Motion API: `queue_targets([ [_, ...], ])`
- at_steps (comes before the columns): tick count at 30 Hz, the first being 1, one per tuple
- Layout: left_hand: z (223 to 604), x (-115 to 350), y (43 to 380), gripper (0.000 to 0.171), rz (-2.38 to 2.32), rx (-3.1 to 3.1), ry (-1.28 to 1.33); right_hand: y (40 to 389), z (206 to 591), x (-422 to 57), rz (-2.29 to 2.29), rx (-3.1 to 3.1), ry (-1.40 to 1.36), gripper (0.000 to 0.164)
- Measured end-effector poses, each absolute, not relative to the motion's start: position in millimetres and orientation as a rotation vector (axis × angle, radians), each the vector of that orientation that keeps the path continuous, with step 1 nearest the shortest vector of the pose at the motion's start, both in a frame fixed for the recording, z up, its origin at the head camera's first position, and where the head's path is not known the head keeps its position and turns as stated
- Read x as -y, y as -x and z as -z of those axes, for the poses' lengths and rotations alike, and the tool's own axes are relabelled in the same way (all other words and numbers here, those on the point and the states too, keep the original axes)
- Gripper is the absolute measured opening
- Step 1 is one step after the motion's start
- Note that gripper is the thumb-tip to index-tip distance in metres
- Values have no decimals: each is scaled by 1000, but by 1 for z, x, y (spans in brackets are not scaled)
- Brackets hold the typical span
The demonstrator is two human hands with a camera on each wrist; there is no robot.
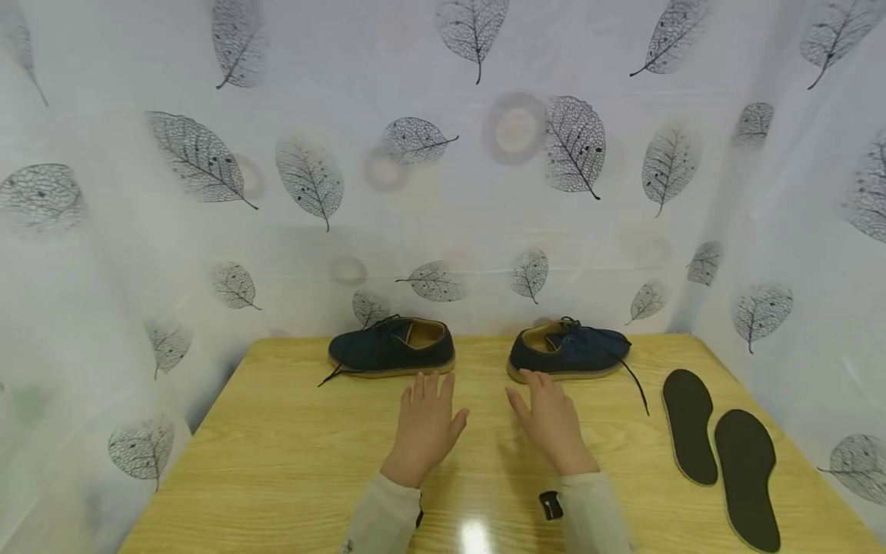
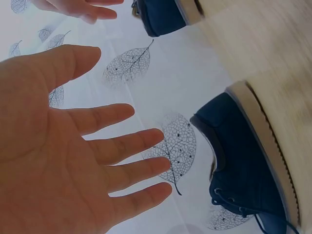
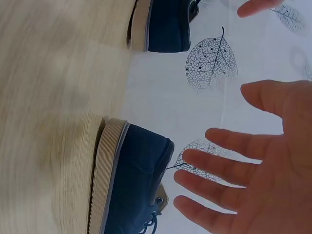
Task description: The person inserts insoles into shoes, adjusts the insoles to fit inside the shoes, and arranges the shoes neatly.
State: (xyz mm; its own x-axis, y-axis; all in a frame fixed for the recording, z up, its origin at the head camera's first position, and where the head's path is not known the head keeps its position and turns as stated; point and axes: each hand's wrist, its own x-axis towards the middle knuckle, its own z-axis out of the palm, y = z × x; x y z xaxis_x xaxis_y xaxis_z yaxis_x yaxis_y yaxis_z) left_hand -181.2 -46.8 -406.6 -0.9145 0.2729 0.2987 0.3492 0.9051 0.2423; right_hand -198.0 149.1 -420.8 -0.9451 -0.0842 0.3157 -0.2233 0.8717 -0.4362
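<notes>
Two navy lace-up shoes with tan soles stand at the back of the table, heels toward each other. The left shoe (image 1: 391, 350) points its toe left, and the right shoe (image 1: 581, 350) points right with a lace trailing onto the wood. My left hand (image 1: 425, 427), fingers spread and straight, is nearest the left shoe's heel and holds nothing. My right hand (image 1: 551, 422) is near the heel of the right shoe, its fingers extended and its palm bare. Both wrist views show gaps between the left palm (image 2: 53, 146) or right palm (image 3: 278, 180) and the shoes.
Two dark insoles lie on the table's right side, a smaller insole (image 1: 691, 427) and a larger insole (image 1: 747, 477) in front of it. The wooden table (image 1: 277, 462) meets a white curtain (image 1: 443, 200) printed with leaves at the back and sides.
</notes>
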Motion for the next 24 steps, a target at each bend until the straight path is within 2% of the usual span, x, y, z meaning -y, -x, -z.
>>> queue_targets([
  [7, 404, 50, 181, 54, 451, 2824, 443, 219, 411, -155, -1039, 2753, -101, 50],
  [13, 404, 51, 181, 53, 460, 2823, 446, 236, 404, -163, -1255, 2640, 123, 48],
  [19, 403, 51, 182, 53, 466, 2818, 446, 255, 399, -177, -1208, 2733, 386, 62],
  [24, 403, 50, 182, 53, 469, 2825, 449, 269, 399, -188, -1087, 2942, 459, 67],
])
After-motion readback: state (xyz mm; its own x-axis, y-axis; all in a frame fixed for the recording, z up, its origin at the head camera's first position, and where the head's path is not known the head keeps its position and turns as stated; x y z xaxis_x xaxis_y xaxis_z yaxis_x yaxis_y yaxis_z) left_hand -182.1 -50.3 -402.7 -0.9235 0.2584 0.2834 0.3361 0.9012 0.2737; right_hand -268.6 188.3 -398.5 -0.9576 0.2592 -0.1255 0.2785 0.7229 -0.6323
